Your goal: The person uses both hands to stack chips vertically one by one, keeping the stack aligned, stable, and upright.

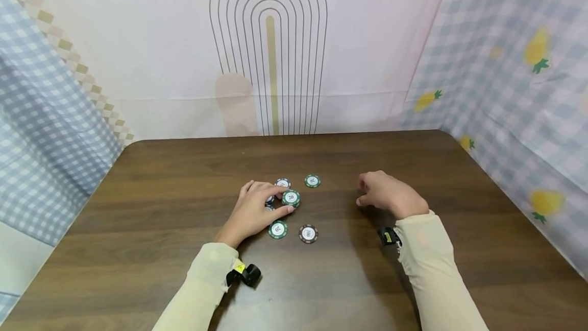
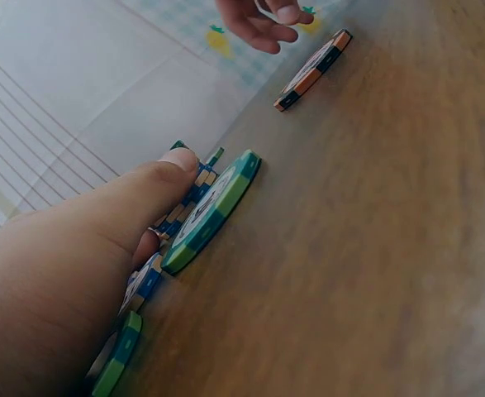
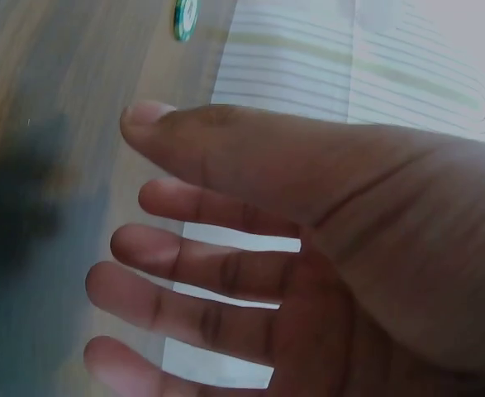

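Note:
My left hand (image 1: 253,208) is at the middle of the table, pinching a small stack of poker chips between thumb and fingers. A green chip (image 1: 291,197) marked 20 tops that stack. From the left wrist view, blue-and-tan chip edges (image 2: 186,203) show below the thumb. Blue chips (image 1: 282,183) lie beside the fingers, partly covered by them. Closer to me are a green chip (image 1: 277,229) and a dark chip (image 1: 308,234) with orange edge marks, both flat. Over the table to the right hovers my right hand (image 1: 390,194), fingers relaxed and apart, holding nothing.
Another green chip (image 1: 312,181) lies flat behind the stack, to its right. The brown wooden table (image 1: 184,280) ends at a patterned white cloth (image 1: 367,40) along the back. Checked cloths (image 1: 505,116) hang at both sides.

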The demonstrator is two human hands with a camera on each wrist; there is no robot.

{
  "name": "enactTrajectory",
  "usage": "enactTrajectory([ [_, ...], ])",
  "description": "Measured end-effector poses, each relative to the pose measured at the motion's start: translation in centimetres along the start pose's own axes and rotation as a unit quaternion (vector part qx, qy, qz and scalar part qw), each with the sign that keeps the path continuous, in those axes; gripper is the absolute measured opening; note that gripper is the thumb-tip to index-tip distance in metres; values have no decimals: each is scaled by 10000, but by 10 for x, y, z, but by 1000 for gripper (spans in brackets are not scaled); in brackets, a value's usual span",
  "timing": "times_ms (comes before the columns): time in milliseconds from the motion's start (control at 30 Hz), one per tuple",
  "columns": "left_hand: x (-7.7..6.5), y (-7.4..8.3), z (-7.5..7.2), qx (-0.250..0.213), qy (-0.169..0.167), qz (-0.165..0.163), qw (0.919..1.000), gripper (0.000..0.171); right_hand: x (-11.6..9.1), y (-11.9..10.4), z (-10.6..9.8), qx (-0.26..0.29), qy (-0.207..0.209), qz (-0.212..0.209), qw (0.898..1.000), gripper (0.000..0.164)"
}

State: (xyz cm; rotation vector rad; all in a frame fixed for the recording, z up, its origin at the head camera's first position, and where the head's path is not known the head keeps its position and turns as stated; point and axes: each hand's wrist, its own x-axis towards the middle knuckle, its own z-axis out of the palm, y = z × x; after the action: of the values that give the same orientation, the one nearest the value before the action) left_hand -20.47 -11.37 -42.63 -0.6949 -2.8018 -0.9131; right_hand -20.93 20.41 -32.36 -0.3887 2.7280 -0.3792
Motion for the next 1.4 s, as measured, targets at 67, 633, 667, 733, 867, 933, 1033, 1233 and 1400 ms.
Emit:
enactTrajectory([
  [67, 0, 0, 0, 3, -3, 15, 10000, 51, -3, 3, -1, 28, -43, 93, 9999, 33],
  [633, -1, -2, 2, -22, 25, 34, 10000, 52, -20, 28, -4, 531, -520, 798, 9940, 24],
  [667, -1, -3, 2, -12, 21, 32, 10000, 52, -20, 30, -3, 713, -589, 808, 9924, 26],
  [733, -1, -4, 1, -18, 4, 19, 10000, 52, -19, 33, -3, 1020, -710, 843, 9887, 33],
  [867, 1, -4, 0, -35, -22, 28, 10000, 52, -22, 39, -8, 1261, -958, 847, 9837, 40],
  [933, 2, -4, -1, -45, -34, 36, 10000, 52, -23, 41, -11, 1288, -1064, 868, 9821, 38],
  [1033, 3, -5, -4, -50, -46, 38, 10000, 53, -25, 44, -14, 1347, -1186, 912, 9795, 36],
  [1233, 4, -6, -5, -51, -62, -9, 10000, 53, -21, 44, -13, 1171, -1080, 630, 9852, 43],
  [1400, 4, -3, -3, -108, -148, -48, 9998, 54, -13, 42, -9, 544, -302, -2, 9981, 44],
])
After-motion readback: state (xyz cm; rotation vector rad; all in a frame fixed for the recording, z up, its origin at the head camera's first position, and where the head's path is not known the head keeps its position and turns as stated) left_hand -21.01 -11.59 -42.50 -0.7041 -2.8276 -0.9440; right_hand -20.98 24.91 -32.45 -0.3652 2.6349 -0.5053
